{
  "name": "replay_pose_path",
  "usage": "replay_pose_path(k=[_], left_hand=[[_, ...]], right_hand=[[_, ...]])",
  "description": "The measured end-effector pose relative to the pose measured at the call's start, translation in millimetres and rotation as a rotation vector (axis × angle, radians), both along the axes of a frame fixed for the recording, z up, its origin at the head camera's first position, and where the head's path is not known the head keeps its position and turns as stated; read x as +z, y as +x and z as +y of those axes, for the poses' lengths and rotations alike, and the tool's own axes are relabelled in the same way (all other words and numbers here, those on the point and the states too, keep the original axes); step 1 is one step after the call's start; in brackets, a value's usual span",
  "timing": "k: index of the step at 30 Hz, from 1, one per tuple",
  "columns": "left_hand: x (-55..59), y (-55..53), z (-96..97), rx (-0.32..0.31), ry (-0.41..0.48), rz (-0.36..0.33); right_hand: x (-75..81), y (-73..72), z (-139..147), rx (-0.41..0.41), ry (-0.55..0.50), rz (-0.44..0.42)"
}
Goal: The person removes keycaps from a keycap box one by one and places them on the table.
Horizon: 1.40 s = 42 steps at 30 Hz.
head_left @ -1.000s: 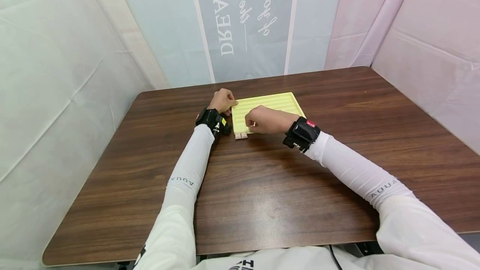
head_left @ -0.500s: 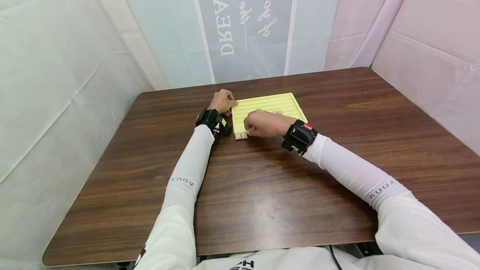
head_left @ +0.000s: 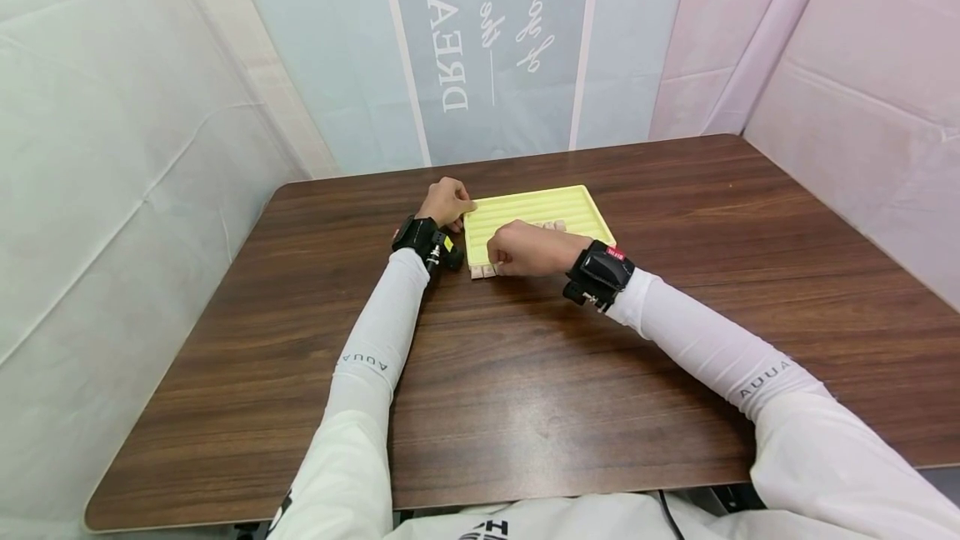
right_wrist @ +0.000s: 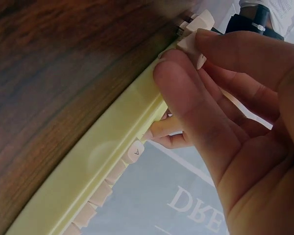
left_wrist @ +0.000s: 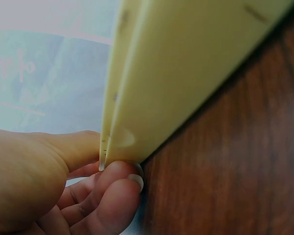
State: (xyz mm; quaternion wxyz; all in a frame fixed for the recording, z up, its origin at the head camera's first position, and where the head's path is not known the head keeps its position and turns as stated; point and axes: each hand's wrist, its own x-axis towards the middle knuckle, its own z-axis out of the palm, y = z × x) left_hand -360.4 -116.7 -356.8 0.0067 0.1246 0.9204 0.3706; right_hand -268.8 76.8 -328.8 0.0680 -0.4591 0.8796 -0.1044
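A yellow ridged tray [head_left: 525,205] lies on the table. My left hand [head_left: 444,201] pinches its far left corner, thumb above the rim and fingers against the outer wall [left_wrist: 176,73] in the left wrist view. My right hand [head_left: 538,248] is at the near edge, pinching a pale keycap [right_wrist: 188,47] between thumb and fingers. Right beside it sits another keycap [right_wrist: 204,21]. From the head, a short row of keycaps [head_left: 481,272] shows along the tray's near left edge. One keycap marked with a letter [right_wrist: 135,151] stands in a row inside the tray.
More keycaps [head_left: 555,225] in the tray show past the right hand, which hides part of them. The brown wooden table [head_left: 480,407] extends on all sides. A printed curtain [head_left: 510,48] hangs behind it, with pale sheets [head_left: 112,190] at the sides.
My right hand has shifted slightly down and left toward the keycaps at the near edge, uncovering more keycaps in the tray. The left hand keeps its place at the corner.
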Motion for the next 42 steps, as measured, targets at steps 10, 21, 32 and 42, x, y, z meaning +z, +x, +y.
replay_pose_path(k=[10,21,32,42], left_hand=[[-0.1,-0.9,-0.5,0.004,0.005,0.0],[-1.5,-3.6,-1.0,0.002,0.006,-0.014],[-3.4,-5.7,-3.1,-0.006,0.018,-0.014],[-4.4,-5.2,-2.6,-0.016,0.019,-0.013]], right_hand=[[-1.0,0.3,-0.7,0.0,-0.003,-0.015],[-2.2,0.3,-0.8,0.001,-0.003,-0.001],[-2.4,0.4,-2.3,0.004,-0.002,0.033],[-4.3,1.7,-2.0,-0.007,0.011,0.039]])
